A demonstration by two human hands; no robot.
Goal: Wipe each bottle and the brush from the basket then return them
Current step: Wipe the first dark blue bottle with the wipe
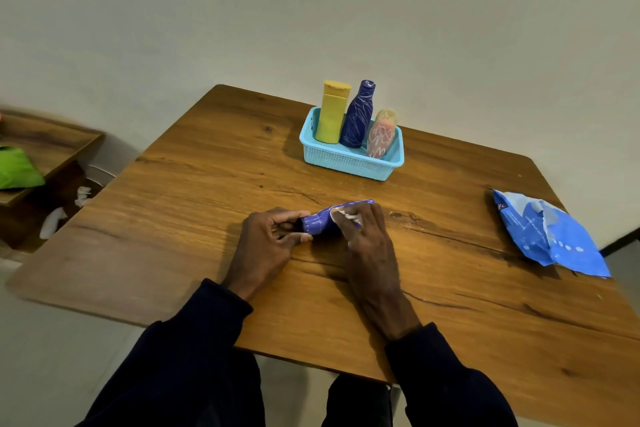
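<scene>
My left hand (273, 239) pinches one end of a purple plastic bottle (317, 222); my right hand (369, 239), fingers curled, holds a white wipe (341, 215) against it.
</scene>
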